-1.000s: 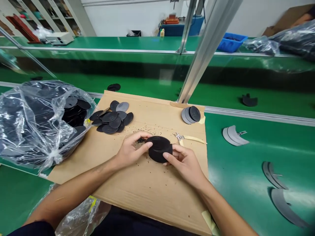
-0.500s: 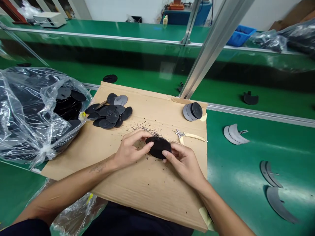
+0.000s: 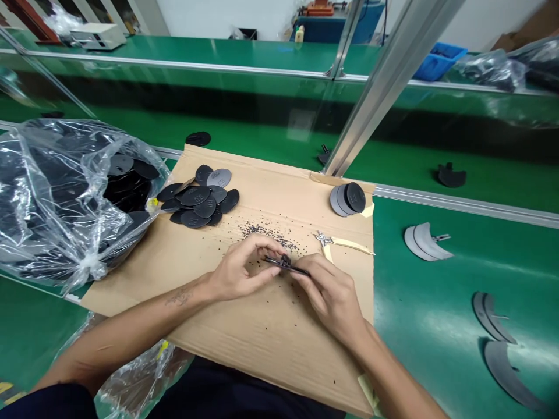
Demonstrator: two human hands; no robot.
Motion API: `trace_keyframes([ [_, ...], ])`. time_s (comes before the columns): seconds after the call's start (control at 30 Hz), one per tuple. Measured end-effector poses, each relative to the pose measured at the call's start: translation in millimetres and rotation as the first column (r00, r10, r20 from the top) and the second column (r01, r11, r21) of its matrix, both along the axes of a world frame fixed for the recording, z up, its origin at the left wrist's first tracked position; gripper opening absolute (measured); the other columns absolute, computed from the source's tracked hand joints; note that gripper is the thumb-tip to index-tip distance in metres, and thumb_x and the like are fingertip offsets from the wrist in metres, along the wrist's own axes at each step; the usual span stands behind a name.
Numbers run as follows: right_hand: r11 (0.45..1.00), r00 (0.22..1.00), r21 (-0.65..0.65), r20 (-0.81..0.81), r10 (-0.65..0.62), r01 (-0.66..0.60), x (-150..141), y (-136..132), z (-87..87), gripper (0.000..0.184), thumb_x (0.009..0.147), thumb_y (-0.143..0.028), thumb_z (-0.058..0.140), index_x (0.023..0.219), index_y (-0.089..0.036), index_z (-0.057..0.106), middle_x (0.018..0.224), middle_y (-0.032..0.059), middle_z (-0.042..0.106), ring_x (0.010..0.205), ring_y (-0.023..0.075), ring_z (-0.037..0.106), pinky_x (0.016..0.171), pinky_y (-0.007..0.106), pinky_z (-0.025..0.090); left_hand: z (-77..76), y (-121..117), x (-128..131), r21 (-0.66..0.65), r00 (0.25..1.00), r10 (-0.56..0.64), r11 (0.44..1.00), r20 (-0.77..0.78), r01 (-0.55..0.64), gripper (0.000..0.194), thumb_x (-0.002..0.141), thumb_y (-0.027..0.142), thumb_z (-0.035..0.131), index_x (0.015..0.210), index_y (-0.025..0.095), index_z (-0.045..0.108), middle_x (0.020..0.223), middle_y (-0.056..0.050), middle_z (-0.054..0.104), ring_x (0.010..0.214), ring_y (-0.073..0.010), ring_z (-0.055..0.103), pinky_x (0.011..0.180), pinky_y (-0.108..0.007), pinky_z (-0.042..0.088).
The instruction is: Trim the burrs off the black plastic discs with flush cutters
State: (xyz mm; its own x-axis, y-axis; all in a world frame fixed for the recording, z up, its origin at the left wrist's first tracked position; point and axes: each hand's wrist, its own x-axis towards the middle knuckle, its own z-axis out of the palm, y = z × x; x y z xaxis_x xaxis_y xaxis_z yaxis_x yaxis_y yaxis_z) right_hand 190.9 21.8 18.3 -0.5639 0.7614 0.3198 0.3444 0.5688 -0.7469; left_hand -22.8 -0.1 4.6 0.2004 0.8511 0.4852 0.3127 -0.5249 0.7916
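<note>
Between both hands I hold a thin black plastic disc (image 3: 286, 265), seen nearly edge-on, with a small raised part on its upper side. My left hand (image 3: 247, 267) pinches its left edge between thumb and fingers. On the right edge, my right hand (image 3: 329, 291) is closed in the same way. Under and behind the disc, small black scraps (image 3: 273, 234) lie scattered on the cardboard sheet (image 3: 244, 337). Side cutters (image 3: 345, 242) with cream handles rest just beyond my right hand. A loose pile of dark oval discs (image 3: 201, 201) lies farther left.
A clear plastic bag (image 3: 78, 215) full of dark discs bulges at the left. A short leaning stack of discs (image 3: 348, 199) stands by the metal post (image 3: 388, 93). Grey curved parts (image 3: 428, 241) lie on the green table (image 3: 419, 314) at the right.
The disc has tipped from showing its broad black face to nearly edge-on, and its raised part has come into sight. Both hands keep their hold on it. The view has shifted slightly.
</note>
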Motion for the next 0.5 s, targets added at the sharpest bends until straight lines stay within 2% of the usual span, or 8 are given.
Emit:
trace_keyframes([
  [0.07,0.996,0.999,0.075,-0.009,0.039,-0.038,1.0,-0.6,-3.4,0.018,0.099,-0.018,0.052,0.109,-0.021,0.067,0.098,0.0081,0.071,0.086,0.0183,0.069,0.073,0.031,0.058,0.8,1.7,-0.9,-0.003,0.999,-0.048,0.999,0.009,0.048,0.034,0.088,0.028,0.071,0.119,0.017,0.062,0.104,-0.010,0.074,0.091,-0.0175,0.069,0.079,-0.032,0.058],
  [0.13,0.987,0.997,0.146,-0.015,0.077,-0.074,1.7,-0.7,-6.7,0.020,0.098,-0.014,0.051,0.112,-0.019,0.065,0.101,0.0090,0.071,0.088,0.0179,0.070,0.072,0.030,0.059,1.5,4.3,-1.2,0.072,0.996,-0.085,0.994,-0.009,0.085,0.031,0.091,0.032,0.069,0.118,0.018,0.066,0.102,-0.009,0.076,0.091,-0.0183,0.069,0.080,-0.034,0.058],
  [0.2,0.977,0.996,0.199,-0.008,0.086,-0.083,2.1,-0.6,-8.8,0.021,0.097,-0.013,0.051,0.114,-0.018,0.063,0.102,0.0095,0.071,0.088,0.0182,0.070,0.071,0.030,0.060,1.9,6.7,-1.2,0.145,0.995,-0.097,0.984,-0.028,0.100,0.025,0.094,0.030,0.065,0.116,0.018,0.068,0.101,-0.009,0.077,0.092,-0.0186,0.070,0.082,-0.035,0.057],
  [0.3,0.966,0.997,0.244,0.028,0.076,-0.081,1.9,-0.8,-9.0,0.022,0.097,-0.012,0.050,0.115,-0.018,0.062,0.103,0.0101,0.071,0.090,0.0192,0.071,0.072,0.030,0.061,2.5,7.9,-1.1,0.178,0.994,-0.102,0.978,-0.050,0.109,0.025,0.097,0.026,0.060,0.119,0.017,0.068,0.105,-0.011,0.077,0.094,-0.0183,0.071,0.084,-0.036,0.056],
  [0.5,0.955,0.987,0.250,0.019,0.158,-0.158,-0.2,-2.3,-7.6,0.023,0.097,-0.010,0.048,0.116,-0.016,0.059,0.104,0.0118,0.071,0.089,0.0191,0.071,0.068,0.030,0.060,8.3,3.4,-1.4,0.216,0.994,-0.101,0.970,-0.051,0.109,0.017,0.094,0.021,0.062,0.108,0.015,0.070,0.094,-0.010,0.078,0.087,-0.0176,0.071,0.080,-0.034,0.057],
])
